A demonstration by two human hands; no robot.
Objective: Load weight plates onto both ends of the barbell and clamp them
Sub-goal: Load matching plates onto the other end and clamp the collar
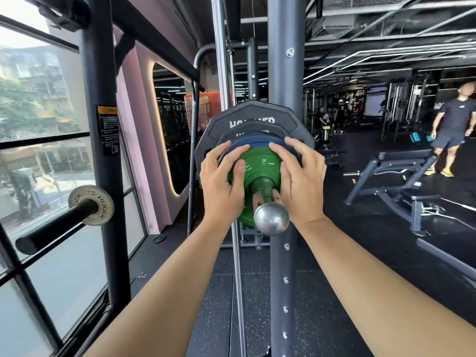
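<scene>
Head view: left hand [222, 180] and right hand [300, 179] curled round the rim of the small green rubber weight plate [257, 163] on the steel barbell sleeve [271, 219]. Recommended: even pressure, seated flush.

green plate [257, 163]: "1 KG" | small grey plate [105, 210]: "ROGUE"

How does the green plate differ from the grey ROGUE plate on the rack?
The green plate is bright green; the ROGUE plate worn grey. The left hand and right hand hold the green plate; the ROGUE plate is untouched. The green plate fronts a stack on the barbell; the ROGUE plate sits alone on its peg. Both are round, hung by the centre.
</scene>
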